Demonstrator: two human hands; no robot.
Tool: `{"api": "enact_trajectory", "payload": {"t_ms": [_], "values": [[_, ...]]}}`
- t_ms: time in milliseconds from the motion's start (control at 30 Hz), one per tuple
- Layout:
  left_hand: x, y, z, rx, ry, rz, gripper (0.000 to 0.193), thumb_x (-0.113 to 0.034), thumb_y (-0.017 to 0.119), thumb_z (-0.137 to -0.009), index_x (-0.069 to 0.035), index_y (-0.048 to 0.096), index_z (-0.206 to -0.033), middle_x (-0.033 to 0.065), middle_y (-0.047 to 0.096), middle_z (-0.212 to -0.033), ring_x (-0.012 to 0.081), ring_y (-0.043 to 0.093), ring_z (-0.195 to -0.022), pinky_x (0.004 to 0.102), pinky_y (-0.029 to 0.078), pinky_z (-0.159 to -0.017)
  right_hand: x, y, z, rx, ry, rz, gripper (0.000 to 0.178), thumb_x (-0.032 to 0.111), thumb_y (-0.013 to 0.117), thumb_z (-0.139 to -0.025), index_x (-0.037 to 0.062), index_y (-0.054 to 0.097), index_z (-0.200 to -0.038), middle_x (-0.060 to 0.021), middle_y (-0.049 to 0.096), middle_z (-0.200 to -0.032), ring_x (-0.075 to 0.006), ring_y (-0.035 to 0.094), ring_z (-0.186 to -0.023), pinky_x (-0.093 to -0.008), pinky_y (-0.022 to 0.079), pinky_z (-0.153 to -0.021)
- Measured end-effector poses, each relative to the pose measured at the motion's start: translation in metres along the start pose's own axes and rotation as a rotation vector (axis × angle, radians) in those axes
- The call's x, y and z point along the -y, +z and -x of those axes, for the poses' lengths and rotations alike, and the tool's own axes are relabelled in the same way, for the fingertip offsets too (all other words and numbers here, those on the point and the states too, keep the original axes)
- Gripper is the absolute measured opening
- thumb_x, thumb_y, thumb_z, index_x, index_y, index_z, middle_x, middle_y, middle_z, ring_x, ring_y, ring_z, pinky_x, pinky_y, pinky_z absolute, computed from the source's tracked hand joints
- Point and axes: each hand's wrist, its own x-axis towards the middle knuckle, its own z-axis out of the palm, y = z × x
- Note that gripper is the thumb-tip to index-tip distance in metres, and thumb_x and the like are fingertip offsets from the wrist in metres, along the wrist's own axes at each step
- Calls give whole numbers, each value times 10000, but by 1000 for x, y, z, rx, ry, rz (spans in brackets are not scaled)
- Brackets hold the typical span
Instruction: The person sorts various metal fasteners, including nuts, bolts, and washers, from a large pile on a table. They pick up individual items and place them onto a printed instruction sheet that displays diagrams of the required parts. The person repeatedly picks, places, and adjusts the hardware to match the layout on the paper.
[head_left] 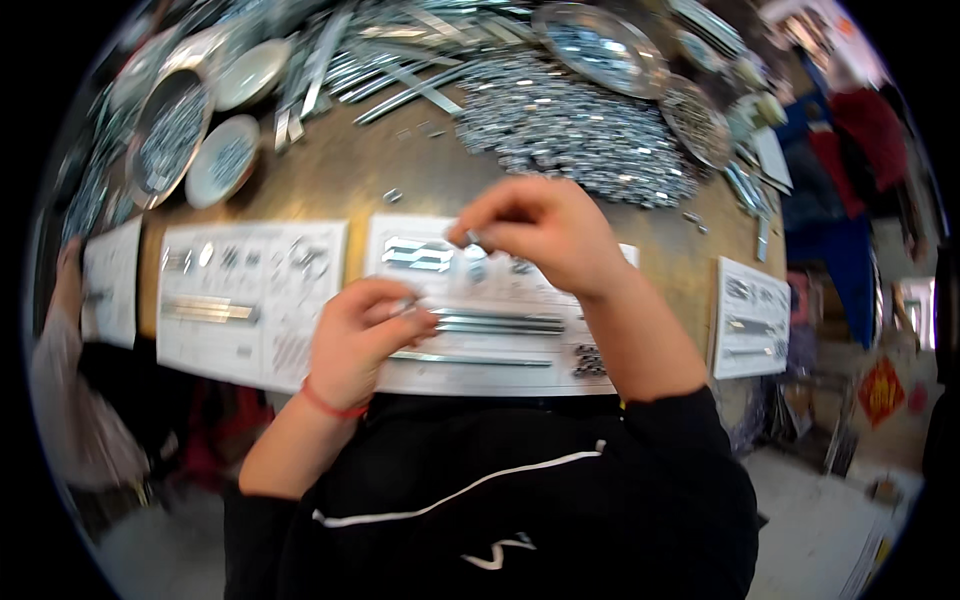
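My left hand [358, 335], a red band at its wrist, is closed in a pinch over the white printed sheet [480, 383]. A small shiny bit shows at its fingertips, too blurred to name. Higher and to the right, my right hand [550, 232] pinches a small metal piece [473, 238] between thumb and forefinger. Below the hands, long metal strips [500, 322] lie side by side on the sheet, and a thinner strip [470, 358] lies nearer me. Flat bright metal pieces [416, 253] sit at the sheet's upper left. Several small dark metal parts [588, 360] are grouped at its lower right.
Beyond the sheet spreads a large heap of small metal parts [570, 125]. Bowls [222, 162] and steel dishes [600, 50] of parts stand left and right of it. Other sheets [250, 350] lie on the wooden table [330, 185]. Another person's arm [65, 300] reaches in at far left.
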Motion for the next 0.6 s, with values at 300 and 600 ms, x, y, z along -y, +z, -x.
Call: {"api": "enact_trajectory", "payload": {"t_ms": [300,600], "values": [[14,-4,38,83,24,80,276,-29,791,-798,33,674,-1040,65,718,-872,74,653,-776,205,515,-679,-34,72,49,68,-63,13,157,-54,669,-817,-2,724,-955,-72,635,-1046,-115,600,-853,-218,465,-681],[15,-39,64,89,91,128,273,-23,784,-794,43,684,-1039,14,675,-793,41,614,-744,188,496,-661,-29,123,45,86,-309,323,306,-66,681,-788,18,716,-1080,-90,618,-1041,-174,611,-898,-265,495,-750]]}}
